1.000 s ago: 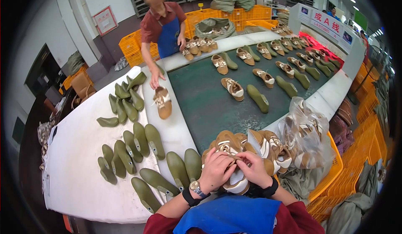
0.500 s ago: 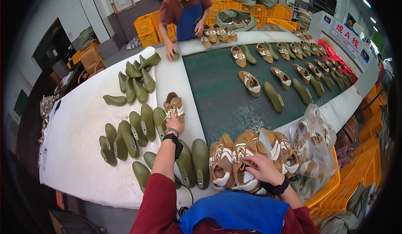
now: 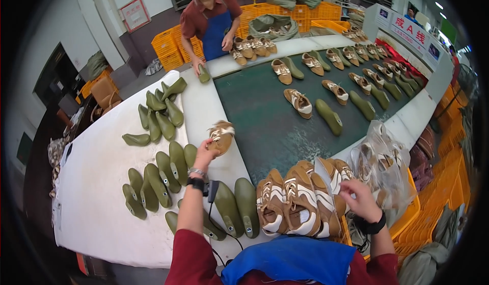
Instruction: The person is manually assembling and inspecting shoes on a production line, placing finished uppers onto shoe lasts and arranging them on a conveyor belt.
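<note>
Near right, brown shoes crowd the bench, perhaps for easy reach; the right hand curls beside them, seemingly empty. Farther left, the left hand pinches a tan shoe over the bench. Beyond, green lasts lie beside laced shoes, apparently paired.

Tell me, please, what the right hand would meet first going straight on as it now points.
The right hand would likely meet the clustered brown-and-white lace-up shoes to its left first, though depth is unclear.
</note>
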`<state>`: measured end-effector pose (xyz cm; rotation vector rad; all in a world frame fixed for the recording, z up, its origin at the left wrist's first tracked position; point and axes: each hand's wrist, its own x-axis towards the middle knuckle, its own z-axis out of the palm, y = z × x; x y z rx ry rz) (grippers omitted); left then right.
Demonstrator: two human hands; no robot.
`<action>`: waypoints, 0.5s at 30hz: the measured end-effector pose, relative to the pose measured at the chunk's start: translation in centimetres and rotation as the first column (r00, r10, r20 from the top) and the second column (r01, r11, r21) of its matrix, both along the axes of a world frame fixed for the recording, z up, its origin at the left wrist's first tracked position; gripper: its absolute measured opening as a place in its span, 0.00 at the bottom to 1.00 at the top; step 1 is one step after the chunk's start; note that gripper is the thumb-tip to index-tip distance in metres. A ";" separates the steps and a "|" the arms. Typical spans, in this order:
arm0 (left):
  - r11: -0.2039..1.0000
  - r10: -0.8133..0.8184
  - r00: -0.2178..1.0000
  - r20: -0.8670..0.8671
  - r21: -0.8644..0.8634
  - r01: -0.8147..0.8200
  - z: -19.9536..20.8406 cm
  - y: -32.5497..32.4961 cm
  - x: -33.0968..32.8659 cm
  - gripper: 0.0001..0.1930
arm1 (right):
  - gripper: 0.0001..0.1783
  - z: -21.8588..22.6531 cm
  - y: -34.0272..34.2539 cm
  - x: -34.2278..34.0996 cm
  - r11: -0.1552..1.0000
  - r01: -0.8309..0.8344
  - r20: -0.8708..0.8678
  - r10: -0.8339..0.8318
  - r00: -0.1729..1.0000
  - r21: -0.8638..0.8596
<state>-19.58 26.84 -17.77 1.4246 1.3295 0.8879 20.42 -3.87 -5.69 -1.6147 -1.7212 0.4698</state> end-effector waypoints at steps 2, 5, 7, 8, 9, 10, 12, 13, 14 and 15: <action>0.985 -0.155 0.940 0.303 -0.024 0.170 6.5 -3.3 1.6 0.20 | 0.11 1.2 0.0 1.2 0.996 0.087 0.018 -0.088 0.996 0.029; 0.918 -0.357 0.859 0.367 -0.034 0.396 10.7 -7.7 2.1 0.21 | 0.11 3.4 1.7 2.2 0.969 0.018 0.124 -0.050 0.991 0.247; 0.873 -0.477 0.819 0.317 0.066 0.483 12.1 -10.8 2.7 0.18 | 0.12 5.6 3.1 0.4 0.934 -0.084 0.161 0.030 0.987 0.346; 0.864 -0.490 0.810 0.321 0.057 0.500 12.9 -12.0 3.1 0.18 | 0.14 6.0 3.8 -0.6 0.928 -0.178 0.191 0.120 0.974 0.328; 0.813 -0.573 0.763 0.299 0.089 0.576 13.5 -12.9 3.6 0.15 | 0.17 5.8 4.3 -1.3 0.914 -0.266 0.217 0.206 0.954 0.306; 0.753 -0.651 0.708 0.272 0.119 0.647 14.1 -13.7 3.9 0.13 | 0.17 5.5 4.5 -1.9 0.923 -0.243 0.211 0.185 0.960 0.299; 0.738 -0.674 0.706 0.217 0.179 0.650 15.0 -14.7 4.6 0.12 | 0.23 4.6 4.7 -2.5 0.845 -0.435 0.317 0.340 0.886 0.310; 0.731 -0.678 0.717 0.159 0.248 0.636 15.4 -15.1 4.8 0.12 | 0.23 4.2 4.2 -2.4 0.851 -0.429 0.313 0.336 0.888 0.304; 0.717 -0.692 0.710 0.130 0.237 0.655 15.8 -15.5 5.0 0.10 | 0.25 3.9 3.8 -2.3 0.857 -0.445 0.247 0.387 0.888 0.259; 0.721 -0.688 0.713 0.131 0.234 0.652 15.9 -15.9 5.0 0.10 | 0.27 3.6 3.6 -2.3 0.854 -0.472 0.179 0.440 0.880 0.219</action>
